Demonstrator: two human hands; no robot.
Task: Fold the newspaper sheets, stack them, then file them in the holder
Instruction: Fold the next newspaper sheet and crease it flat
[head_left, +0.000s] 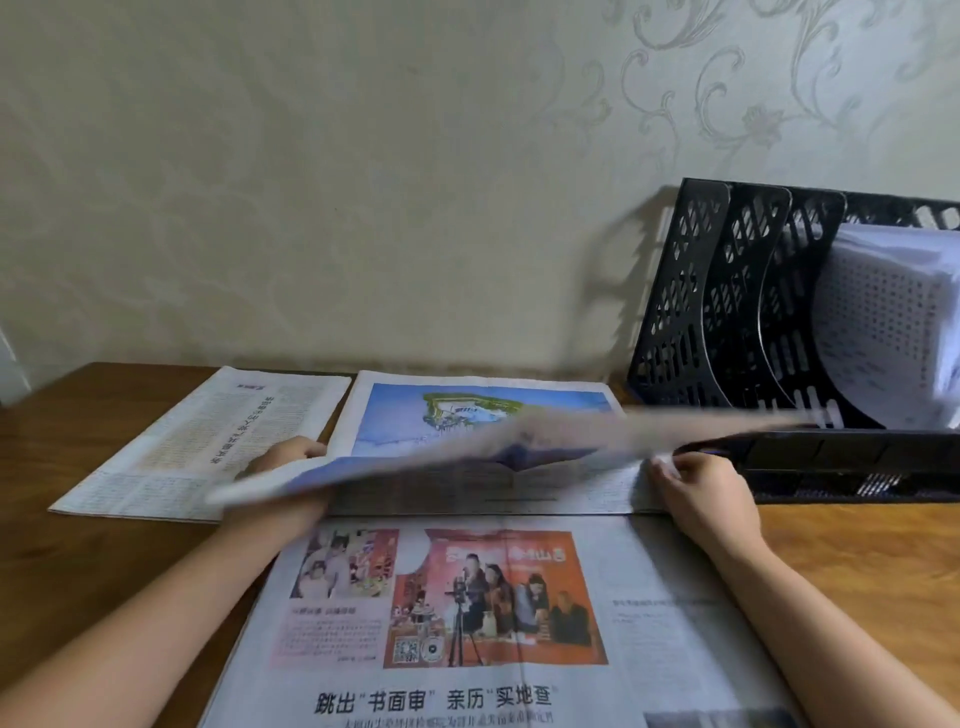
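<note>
Both hands hold a blurred newspaper sheet (467, 447) lifted off the tabletop (62, 519) – left hand (288, 454) grips its left edge, right hand (698, 483) pinches its right edge, fingers curled. Under it lies an opened sheet with a blue picture (483, 410). Nearest, a big spread sheet with an orange photo (467, 613) lies flat under both forearms. Folded sheet (202, 441) sits far left, just beside the blue one. Black holder (727, 312) stands far right against the wall – white papers (893, 322) in its right slot.
</note>
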